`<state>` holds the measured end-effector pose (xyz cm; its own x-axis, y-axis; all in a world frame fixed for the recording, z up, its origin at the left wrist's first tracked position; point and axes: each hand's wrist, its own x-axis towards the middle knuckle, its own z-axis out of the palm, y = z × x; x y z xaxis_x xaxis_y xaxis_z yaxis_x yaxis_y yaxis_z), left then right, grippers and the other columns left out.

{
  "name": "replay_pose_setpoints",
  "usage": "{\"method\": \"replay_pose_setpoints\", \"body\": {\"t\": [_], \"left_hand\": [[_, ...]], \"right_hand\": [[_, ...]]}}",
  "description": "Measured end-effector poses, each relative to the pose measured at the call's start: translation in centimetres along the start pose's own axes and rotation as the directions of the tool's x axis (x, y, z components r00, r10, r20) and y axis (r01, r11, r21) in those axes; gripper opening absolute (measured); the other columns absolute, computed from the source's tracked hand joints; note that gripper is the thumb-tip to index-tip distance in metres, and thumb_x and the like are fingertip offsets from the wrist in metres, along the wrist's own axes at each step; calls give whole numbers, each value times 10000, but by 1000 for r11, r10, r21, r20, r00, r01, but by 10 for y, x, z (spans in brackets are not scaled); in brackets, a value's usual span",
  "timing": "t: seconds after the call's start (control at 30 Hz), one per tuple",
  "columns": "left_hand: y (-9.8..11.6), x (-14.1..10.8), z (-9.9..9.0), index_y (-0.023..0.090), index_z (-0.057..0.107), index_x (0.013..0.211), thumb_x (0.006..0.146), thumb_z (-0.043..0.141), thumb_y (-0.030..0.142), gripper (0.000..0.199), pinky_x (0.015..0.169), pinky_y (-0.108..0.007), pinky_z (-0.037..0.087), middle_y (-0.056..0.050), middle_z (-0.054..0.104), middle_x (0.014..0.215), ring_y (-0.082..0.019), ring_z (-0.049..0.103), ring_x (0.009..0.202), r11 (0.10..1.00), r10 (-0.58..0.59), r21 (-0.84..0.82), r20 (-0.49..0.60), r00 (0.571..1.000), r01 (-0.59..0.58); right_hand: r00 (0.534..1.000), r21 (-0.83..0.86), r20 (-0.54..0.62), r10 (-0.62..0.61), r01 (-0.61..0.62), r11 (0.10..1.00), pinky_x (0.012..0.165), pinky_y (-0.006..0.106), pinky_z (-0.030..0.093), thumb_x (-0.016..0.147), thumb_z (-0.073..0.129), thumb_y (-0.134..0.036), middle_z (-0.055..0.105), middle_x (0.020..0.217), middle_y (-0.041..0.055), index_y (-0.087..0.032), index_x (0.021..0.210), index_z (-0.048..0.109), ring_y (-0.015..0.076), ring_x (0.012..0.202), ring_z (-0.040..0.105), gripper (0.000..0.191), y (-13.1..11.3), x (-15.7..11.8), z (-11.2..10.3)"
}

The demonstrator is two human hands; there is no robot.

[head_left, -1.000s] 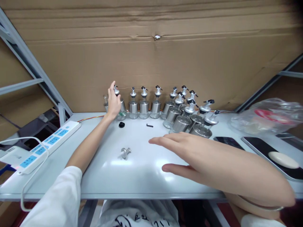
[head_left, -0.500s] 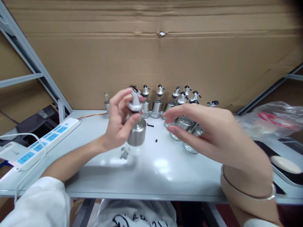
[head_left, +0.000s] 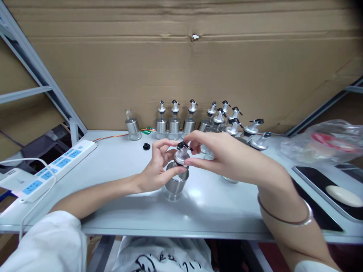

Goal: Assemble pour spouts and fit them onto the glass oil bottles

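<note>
In the head view, a glass oil bottle (head_left: pixel 176 184) with a steel sleeve stands tilted near the table's middle. A silver pourer (head_left: pixel 181 155) with a black lever tops it. The fingers and thumb of my left hand (head_left: pixel 160 166) are closed around the bottle just under the pourer. From the other side, my right hand (head_left: pixel 215 151) pinches the pourer's head between thumb and fingers. Behind my left hand lies a small black cap (head_left: pixel 146 146). Several similar bottles stand at the back, such as a capped bottle (head_left: pixel 161 124); a bottle without a pourer (head_left: pixel 133 127) is farther left.
A white power strip (head_left: pixel 53 170) runs along the left edge. On the right are a clear plastic bag (head_left: pixel 309 141), a dark phone-like slab (head_left: pixel 306 177) and a white oval object (head_left: pixel 343 195). A cardboard wall (head_left: pixel 113 75) closes off the back.
My left hand has brought the bottle right and toward the middle, and it now tilts. My right hand has come in from the right and closed on the pourer.
</note>
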<state>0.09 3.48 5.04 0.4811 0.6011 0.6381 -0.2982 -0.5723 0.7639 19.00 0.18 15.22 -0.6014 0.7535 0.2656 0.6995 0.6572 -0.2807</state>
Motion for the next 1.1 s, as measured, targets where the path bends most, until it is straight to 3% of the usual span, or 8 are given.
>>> {"method": "replay_pose_setpoints", "body": {"t": [0.17, 0.33, 0.47, 0.67, 0.87, 0.97, 1.07, 1.1], "left_hand": [[-3, 2, -5, 329, 318, 1153, 802, 685, 226, 518, 875, -301, 509, -20, 469, 1187, -147, 595, 1024, 985, -131, -107, 24, 991, 132], [1, 6, -11, 203, 510, 1069, 825, 662, 333, 316, 900, -333, 475, -63, 606, 1066, -196, 599, 1013, 924, -326, -146, 185, 927, 354], [1, 7, -11, 197, 558, 1086, 811, 676, 386, 354, 910, -324, 458, -77, 607, 1121, -216, 575, 1068, 923, -319, -174, 154, 935, 343], [-4, 4, -11, 194, 593, 1155, 855, 589, 479, 414, 914, -354, 450, -97, 608, 1146, -248, 564, 1088, 947, -277, -105, 219, 936, 305], [-4, -3, -7, 223, 528, 1213, 872, 555, 498, 440, 898, -331, 459, -93, 585, 1179, -240, 546, 1113, 942, -249, -192, 159, 955, 277], [0, -2, -4, 220, 547, 1089, 875, 564, 477, 335, 831, -303, 465, -62, 615, 1031, -193, 580, 976, 918, -304, -222, 134, 943, 327], [0, -2, -2, 208, 540, 995, 861, 566, 508, 329, 755, -313, 460, -51, 603, 919, -179, 576, 852, 896, -345, -239, 154, 926, 374], [-1, -2, -1, 208, 532, 991, 848, 575, 526, 352, 734, -318, 456, -55, 600, 918, -182, 574, 837, 888, -353, -249, 165, 921, 385]], "right_hand": [[999, 38, 40, -23, 21, 999, 590, 236, 398, 890, 551, -367, 648, 826, 19, -179, 974, 566, 135, 671, 592, 207, 3, 7, 1], [999, 56, 51, -12, 9, 998, 584, 237, 375, 897, 530, -343, 620, 794, 11, -180, 908, 541, 126, 653, 557, 164, 2, 8, 3], [997, 36, 67, -30, 27, 999, 594, 243, 361, 900, 530, -358, 584, 772, 6, -180, 846, 535, 125, 654, 514, 187, 4, 10, 5], [993, 30, 98, -73, 71, 997, 583, 255, 359, 898, 527, -452, 540, 767, 15, -167, 799, 554, 128, 644, 476, 303, 9, 13, 7], [986, 110, 107, -131, 119, 987, 769, 330, 492, 917, 494, -452, 595, 1055, 101, -153, 1093, 603, 185, 883, 589, 364, 11, 15, 10], [981, 146, 0, -195, 193, 970, 902, 376, 488, 912, 513, -401, 580, 1192, 118, -174, 1200, 568, 215, 1064, 577, 371, 6, 14, 5], [964, 127, -172, -202, 226, 966, 916, 393, 492, 936, 444, -360, 604, 1192, 104, -226, 1242, 561, 224, 1116, 567, 354, -10, -4, 2], [973, 103, -132, -189, 203, 974, 881, 399, 509, 940, 419, -375, 628, 1147, 98, -249, 1240, 571, 231, 1084, 586, 358, -17, -15, 3]]}}
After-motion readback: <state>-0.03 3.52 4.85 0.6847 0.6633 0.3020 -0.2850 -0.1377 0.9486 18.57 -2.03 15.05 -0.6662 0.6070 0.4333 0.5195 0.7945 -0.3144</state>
